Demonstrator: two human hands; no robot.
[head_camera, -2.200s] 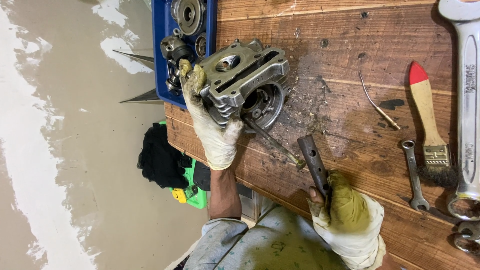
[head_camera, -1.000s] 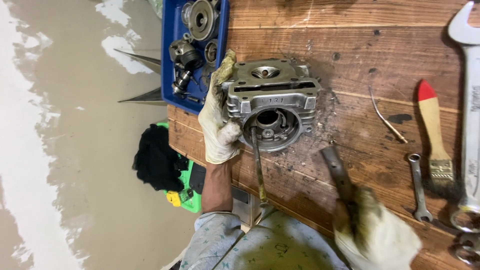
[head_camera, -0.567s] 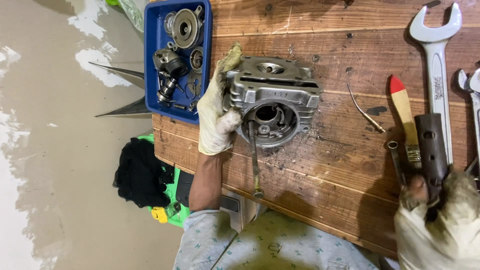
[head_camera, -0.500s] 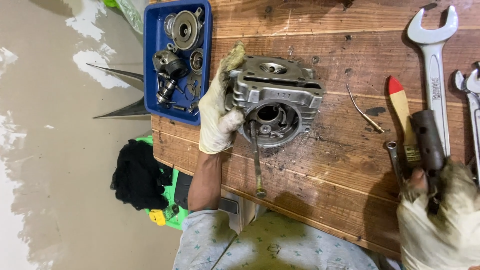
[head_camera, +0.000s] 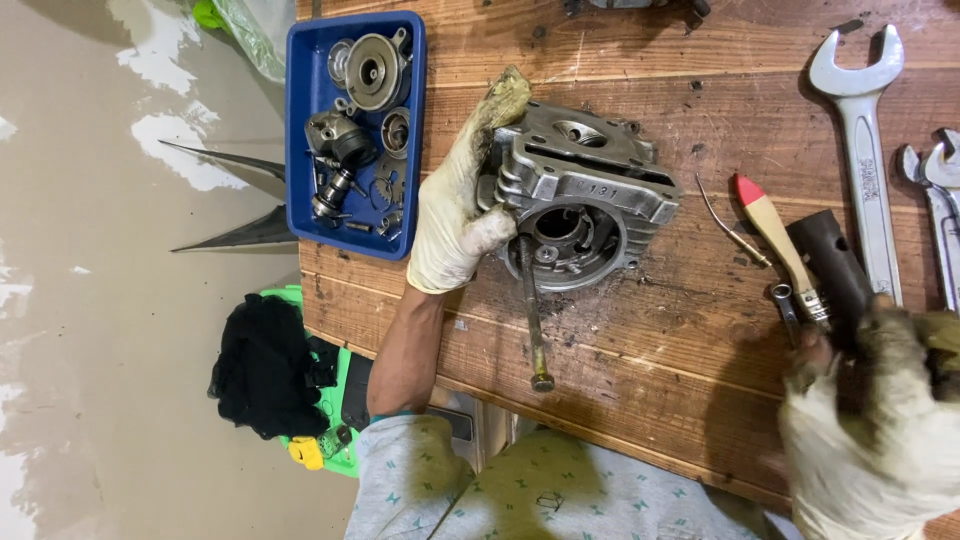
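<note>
A grey metal engine cylinder head (head_camera: 585, 195) lies on the wooden workbench (head_camera: 650, 330). My gloved left hand (head_camera: 460, 200) grips its left side, thumb near a long bolt (head_camera: 532, 315) that sticks out toward me. At the right, my gloved right hand (head_camera: 880, 430) is closed around a dark tubular socket tool (head_camera: 830, 265), which lies over a paintbrush (head_camera: 775, 235) with a red-tipped wooden handle.
A blue tray (head_camera: 305, 150) of small engine parts sits at the bench's left edge. A large open-end spanner (head_camera: 862, 150), more spanners (head_camera: 940, 200), a small ring spanner (head_camera: 785, 305) and a bent wire (head_camera: 725, 225) lie to the right. Black cloth (head_camera: 265, 365) lies on the floor.
My right hand carried the dark tubular tool from near the bench's front edge over to the right, onto the paintbrush. My left hand kept hold of the cylinder head.
</note>
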